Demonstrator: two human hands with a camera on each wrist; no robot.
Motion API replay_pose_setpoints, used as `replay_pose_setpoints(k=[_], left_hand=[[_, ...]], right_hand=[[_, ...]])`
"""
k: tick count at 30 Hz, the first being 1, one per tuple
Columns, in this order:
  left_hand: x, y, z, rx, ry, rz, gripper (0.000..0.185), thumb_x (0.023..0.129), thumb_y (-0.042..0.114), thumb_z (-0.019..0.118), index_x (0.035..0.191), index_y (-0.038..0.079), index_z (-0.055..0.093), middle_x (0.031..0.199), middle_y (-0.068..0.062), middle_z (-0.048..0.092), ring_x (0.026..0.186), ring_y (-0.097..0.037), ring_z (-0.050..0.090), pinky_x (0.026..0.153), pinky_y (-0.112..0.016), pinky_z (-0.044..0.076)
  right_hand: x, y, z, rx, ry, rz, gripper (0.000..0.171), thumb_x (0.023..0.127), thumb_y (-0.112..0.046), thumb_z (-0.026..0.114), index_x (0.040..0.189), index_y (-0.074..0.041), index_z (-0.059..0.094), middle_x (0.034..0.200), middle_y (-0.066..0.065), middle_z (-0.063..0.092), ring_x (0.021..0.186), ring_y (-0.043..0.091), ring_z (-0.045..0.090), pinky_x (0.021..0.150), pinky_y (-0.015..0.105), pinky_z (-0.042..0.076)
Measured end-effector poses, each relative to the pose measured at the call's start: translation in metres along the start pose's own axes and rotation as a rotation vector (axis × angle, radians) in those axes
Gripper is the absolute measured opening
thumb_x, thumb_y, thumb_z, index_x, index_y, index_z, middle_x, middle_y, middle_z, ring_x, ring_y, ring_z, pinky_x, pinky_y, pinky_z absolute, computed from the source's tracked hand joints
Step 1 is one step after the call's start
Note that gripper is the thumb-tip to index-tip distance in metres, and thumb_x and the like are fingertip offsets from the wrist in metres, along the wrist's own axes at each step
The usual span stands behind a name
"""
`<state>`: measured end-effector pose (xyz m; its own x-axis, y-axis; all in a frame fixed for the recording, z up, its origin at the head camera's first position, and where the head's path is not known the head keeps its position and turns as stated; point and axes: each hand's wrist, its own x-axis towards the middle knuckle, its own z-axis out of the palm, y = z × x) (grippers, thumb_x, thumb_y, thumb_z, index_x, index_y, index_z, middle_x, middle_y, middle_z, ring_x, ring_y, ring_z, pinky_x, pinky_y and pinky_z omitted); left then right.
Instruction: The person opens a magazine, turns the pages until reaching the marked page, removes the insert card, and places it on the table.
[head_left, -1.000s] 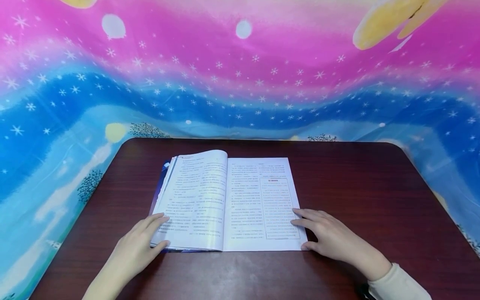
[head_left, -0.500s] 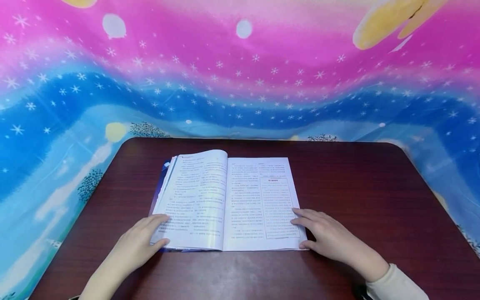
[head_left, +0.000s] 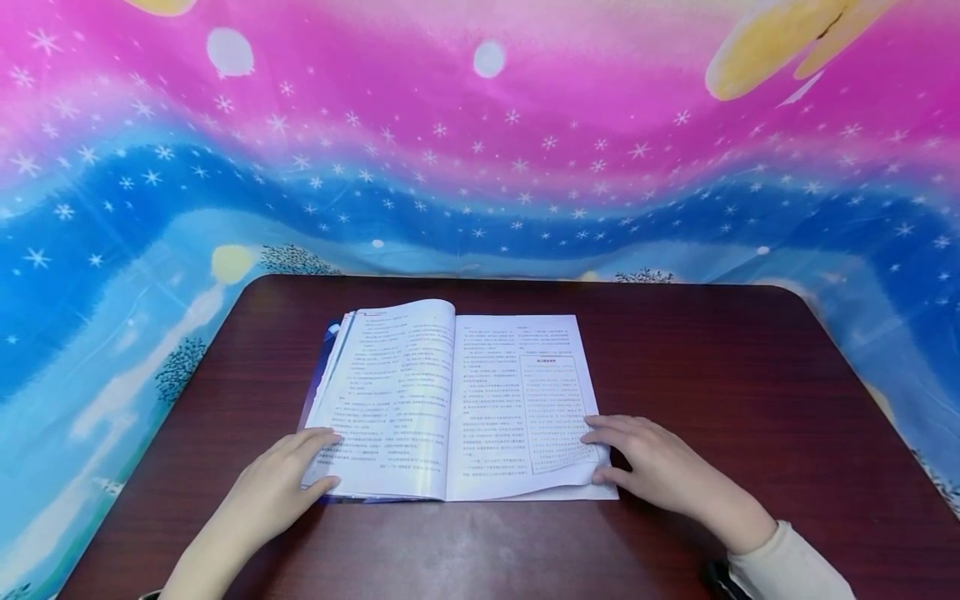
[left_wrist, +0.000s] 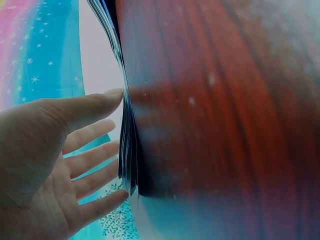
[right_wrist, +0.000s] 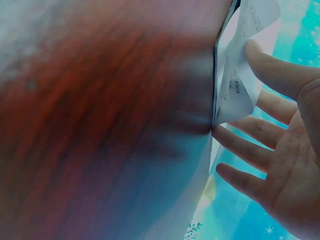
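Note:
An open magazine [head_left: 390, 392] lies on the dark wooden table, with a thick stack of leaves on its left side. My left hand [head_left: 273, 487] rests at the lower left edge, fingers spread loosely over the page and thumb near the bottom corner. In the left wrist view its thumb touches the edge of the stacked leaves [left_wrist: 129, 145]. My right hand [head_left: 663, 467] is at the lower right edge, pinching the top right page [head_left: 491, 408] between thumb and fingers. The page's lower corner [right_wrist: 237, 107] bends up off the sheet beneath.
The table [head_left: 712, 367] extends to both sides of the magazine and in front of it. Behind it hangs a pink and blue cloth [head_left: 525, 150] printed with snowflakes. A light sleeve [head_left: 787, 567] covers my right forearm.
My right thumb has moved inward and up, and the lower right corner of the page has lifted from the sheet below. My left hand has shifted slightly inward onto the left page.

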<state>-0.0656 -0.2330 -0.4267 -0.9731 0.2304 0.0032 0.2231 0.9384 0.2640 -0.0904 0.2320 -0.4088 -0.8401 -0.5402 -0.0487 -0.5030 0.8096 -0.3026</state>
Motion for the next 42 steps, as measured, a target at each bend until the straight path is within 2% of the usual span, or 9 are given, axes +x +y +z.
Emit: replay_pose_setpoints(k=[7,11,19,26,31,36,42], left_hand=[[0.000,0.000,0.000,-0.003,-0.011,-0.007,0.055,0.078,0.024,0.085,0.125,0.005,0.066,0.129,-0.018,0.061,0.120,-0.040,0.056,0.096,-0.059,0.046],[0.000,0.001,-0.001,-0.004,-0.022,-0.016,0.054,0.078,0.024,0.085,0.126,0.005,0.066,0.130,-0.018,0.061,0.121,-0.040,0.055,0.096,-0.059,0.045],[0.001,0.001,-0.003,0.001,-0.027,-0.014,0.055,0.078,0.026,0.085,0.125,0.006,0.066,0.129,-0.017,0.062,0.120,-0.040,0.057,0.096,-0.060,0.045],[0.002,0.002,-0.006,-0.009,-0.016,-0.011,0.050,0.082,0.028,0.082,0.126,0.008,0.066,0.125,-0.014,0.065,0.117,-0.038,0.059,0.096,-0.059,0.046],[0.005,0.007,-0.006,-0.026,0.050,0.027,0.040,0.085,0.024,0.080,0.121,0.012,0.069,0.121,-0.010,0.068,0.113,-0.034,0.063,0.093,-0.056,0.048],[0.007,0.016,0.000,-0.053,0.158,0.125,0.030,0.085,0.019,0.079,0.114,0.016,0.072,0.115,-0.001,0.070,0.105,-0.026,0.067,0.086,-0.050,0.053],[0.009,0.032,0.003,-0.065,0.236,0.219,0.027,0.085,0.017,0.080,0.111,0.019,0.072,0.112,0.005,0.070,0.102,-0.018,0.067,0.084,-0.044,0.055]], right_hand=[[0.003,0.000,-0.005,0.008,0.028,0.002,0.040,0.083,-0.027,0.082,0.118,-0.014,0.071,0.128,0.007,0.064,0.120,0.029,0.058,0.101,0.053,0.045],[0.005,-0.001,-0.009,-0.011,0.075,-0.016,0.039,0.082,-0.028,0.082,0.117,-0.015,0.072,0.123,0.004,0.066,0.117,0.026,0.060,0.101,0.052,0.045],[0.010,-0.006,-0.017,-0.058,0.216,-0.126,0.040,0.078,-0.027,0.085,0.114,-0.013,0.072,0.117,0.002,0.068,0.112,0.024,0.061,0.097,0.049,0.047],[0.015,-0.011,-0.024,-0.058,0.259,-0.128,0.042,0.077,-0.032,0.086,0.112,-0.013,0.073,0.117,0.002,0.067,0.115,0.024,0.059,0.100,0.048,0.046],[0.018,-0.015,-0.028,-0.032,0.295,-0.144,0.042,0.077,-0.033,0.086,0.112,-0.014,0.072,0.119,0.001,0.066,0.118,0.023,0.058,0.102,0.047,0.043],[0.022,-0.021,-0.031,-0.009,0.355,-0.191,0.042,0.077,-0.032,0.085,0.112,-0.014,0.071,0.118,-0.001,0.066,0.119,0.022,0.057,0.103,0.045,0.041],[0.026,-0.029,-0.036,-0.002,0.384,-0.202,0.041,0.076,-0.032,0.086,0.111,-0.015,0.071,0.118,-0.001,0.066,0.122,0.022,0.055,0.105,0.044,0.040]])
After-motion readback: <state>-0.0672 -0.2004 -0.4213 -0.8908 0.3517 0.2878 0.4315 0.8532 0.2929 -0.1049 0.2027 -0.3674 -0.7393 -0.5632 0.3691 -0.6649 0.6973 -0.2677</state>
